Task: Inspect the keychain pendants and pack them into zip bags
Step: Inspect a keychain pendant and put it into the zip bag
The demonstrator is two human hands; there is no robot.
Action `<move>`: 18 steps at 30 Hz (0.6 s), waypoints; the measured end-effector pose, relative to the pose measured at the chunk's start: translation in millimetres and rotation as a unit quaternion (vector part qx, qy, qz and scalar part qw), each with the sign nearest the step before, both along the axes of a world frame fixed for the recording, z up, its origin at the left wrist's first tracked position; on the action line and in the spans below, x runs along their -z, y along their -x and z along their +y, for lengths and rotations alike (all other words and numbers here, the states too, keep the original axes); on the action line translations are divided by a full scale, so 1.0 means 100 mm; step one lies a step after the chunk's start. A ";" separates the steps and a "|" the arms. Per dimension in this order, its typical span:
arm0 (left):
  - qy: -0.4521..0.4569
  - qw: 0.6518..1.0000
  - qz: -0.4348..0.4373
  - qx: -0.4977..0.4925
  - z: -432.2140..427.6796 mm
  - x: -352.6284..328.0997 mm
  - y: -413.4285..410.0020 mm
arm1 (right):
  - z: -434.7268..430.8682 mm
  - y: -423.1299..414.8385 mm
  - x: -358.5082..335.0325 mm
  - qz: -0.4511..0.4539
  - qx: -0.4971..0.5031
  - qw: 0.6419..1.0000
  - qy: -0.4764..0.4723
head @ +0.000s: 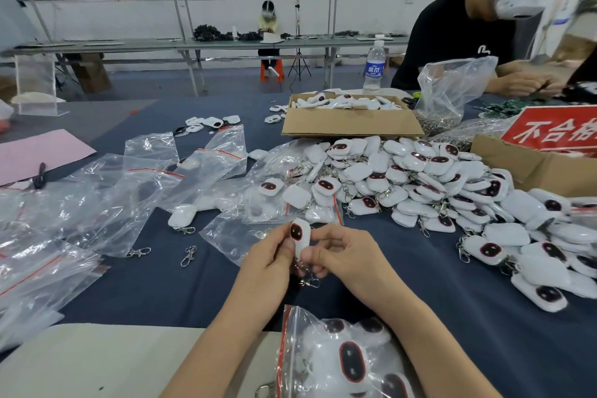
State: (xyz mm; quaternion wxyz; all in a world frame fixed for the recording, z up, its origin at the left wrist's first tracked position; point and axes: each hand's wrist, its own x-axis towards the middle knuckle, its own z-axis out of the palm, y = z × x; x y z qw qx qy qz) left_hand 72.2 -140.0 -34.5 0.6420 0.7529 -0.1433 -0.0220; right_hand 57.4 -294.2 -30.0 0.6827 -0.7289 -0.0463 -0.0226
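My left hand [269, 260] and my right hand [342, 254] both pinch one white keychain pendant [299, 237] with a dark oval face, held upright above the dark blue table cloth [161, 287]. Its metal clasp [310, 282] hangs below my fingers. A big heap of the same pendants [429, 184] covers the table to the right. Several clear zip bags [106, 197] with red seal lines lie to the left. A filled zip bag [342, 362] lies at the near edge under my right forearm.
A cardboard box of pendants [352, 121] stands behind the heap, and another box with a red sign [549, 139] at the right. Loose metal clasps [188, 256] lie on the cloth. A water bottle [374, 67] and a person in black [452, 39] are at the far right.
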 end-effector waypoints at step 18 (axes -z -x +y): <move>0.159 0.981 0.010 -0.109 0.16 -0.17 0.13 | -0.05 0.02 -0.13 0.033 -0.016 0.999 0.039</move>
